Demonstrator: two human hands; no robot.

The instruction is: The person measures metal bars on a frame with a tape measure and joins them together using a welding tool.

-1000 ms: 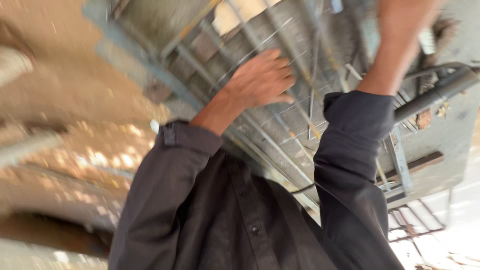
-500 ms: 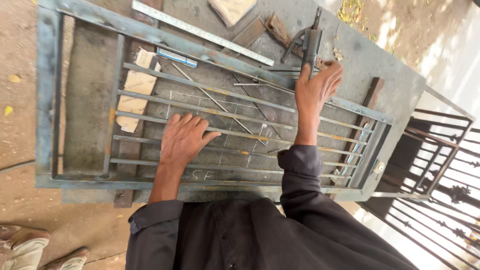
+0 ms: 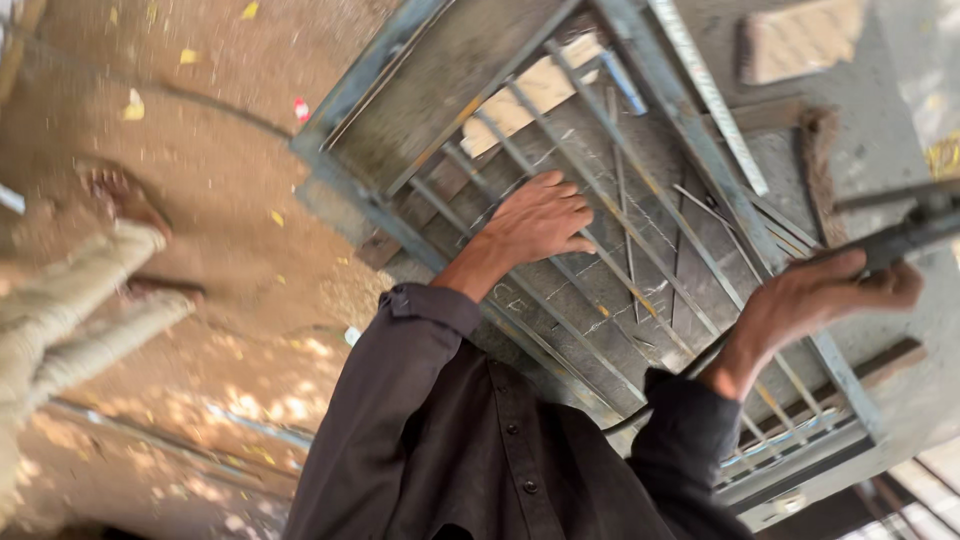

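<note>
My left hand [image 3: 540,220] lies flat with fingers spread on the thin bars of a grey steel grille frame [image 3: 400,70], which rests on a grey metal worktop. To the right, my right hand [image 3: 825,295] is closed around the handle of a dark, long tool [image 3: 915,232], held above the frame's right part. A dark cable [image 3: 680,370] runs from that hand down past my sleeve. The tool's far end is blurred and cut off by the picture edge.
A flat steel strip [image 3: 705,95] and wooden blocks [image 3: 800,40] lie on the worktop beyond the frame. Another person's foot [image 3: 120,190] and light trouser leg [image 3: 80,300] stand on the dirt ground at left. A dark barred gate [image 3: 900,490] lies at lower right.
The view has swung and tilted. My right hand, which was reaching to the tool at the frame's far side, now holds it lifted. My left hand stays on the bars.
</note>
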